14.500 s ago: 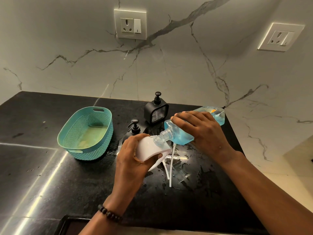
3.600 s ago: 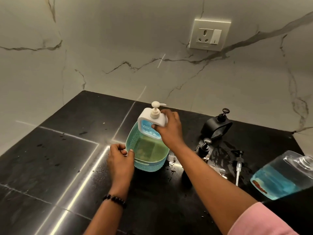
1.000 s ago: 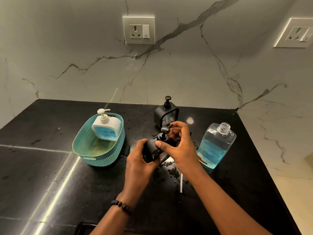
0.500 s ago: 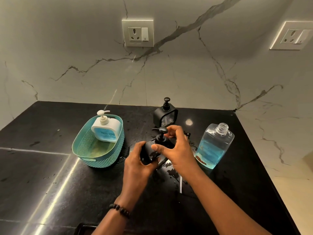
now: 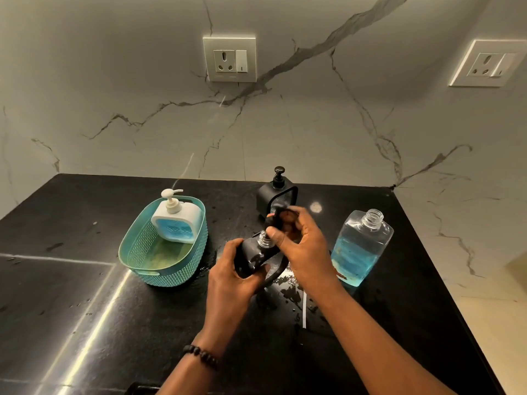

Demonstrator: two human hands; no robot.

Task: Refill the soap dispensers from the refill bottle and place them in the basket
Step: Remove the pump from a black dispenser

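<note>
My left hand [image 5: 228, 277] grips a black soap dispenser [image 5: 252, 256], tilted, its clear threaded neck bare. My right hand [image 5: 302, 246] holds that dispenser's black pump head [image 5: 278, 219] just above the neck, lifted off. A white dispenser [image 5: 176, 220] with blue soap inside stands in the teal basket [image 5: 142, 263] at the left. A second black dispenser [image 5: 275, 195] with its pump on stands behind my hands. The clear refill bottle [image 5: 360, 249], uncapped and part full of blue liquid, stands to the right.
The black stone counter [image 5: 71, 309] is wet with drops around my hands. A thin white tube [image 5: 304, 312] lies on it under my right forearm. Marble walls with two sockets [image 5: 229, 59] close the back and right; the counter edge runs along the right.
The pump head, seated on the black dispenser half a second ago, is now off in my right hand and the neck is exposed. Earlier the white dispenser went into the basket.
</note>
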